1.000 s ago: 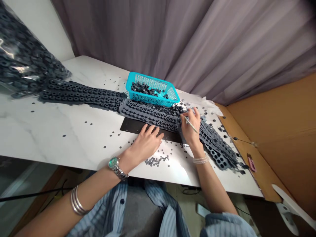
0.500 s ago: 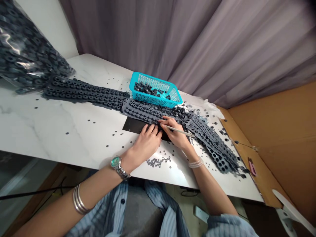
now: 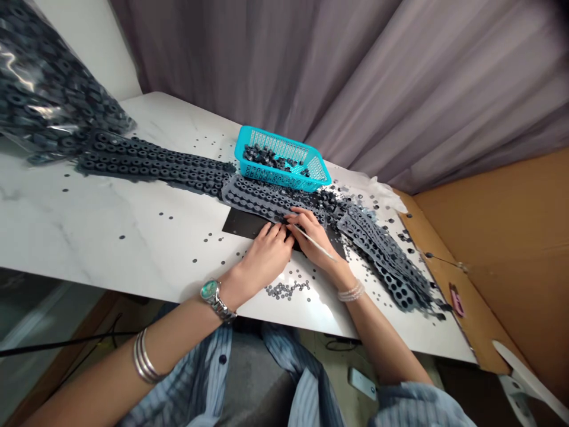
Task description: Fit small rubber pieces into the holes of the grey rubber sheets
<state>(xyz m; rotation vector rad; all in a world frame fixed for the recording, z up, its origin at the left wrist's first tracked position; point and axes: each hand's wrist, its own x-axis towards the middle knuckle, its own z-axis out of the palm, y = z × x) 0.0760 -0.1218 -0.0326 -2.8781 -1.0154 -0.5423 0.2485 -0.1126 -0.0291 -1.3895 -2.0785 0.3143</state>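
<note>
The moulded rubber ring sheet (image 3: 262, 200) lies across the marble table (image 3: 89, 237) near its far edge, and looks light and limp, best taken by its rim; the left hand (image 3: 264, 256), fingers curled, rests at its near edge, any pinch hidden, while the right hand (image 3: 311, 237) pinches a slim pick (image 3: 320, 248) pencil-style, wrist low

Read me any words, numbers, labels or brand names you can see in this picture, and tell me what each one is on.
No readable text shows anywhere: none on the rubber sheets, the blue basket or the plastic bag; any marks on the wristwatch dial and the small pink item are too small to read.
</note>
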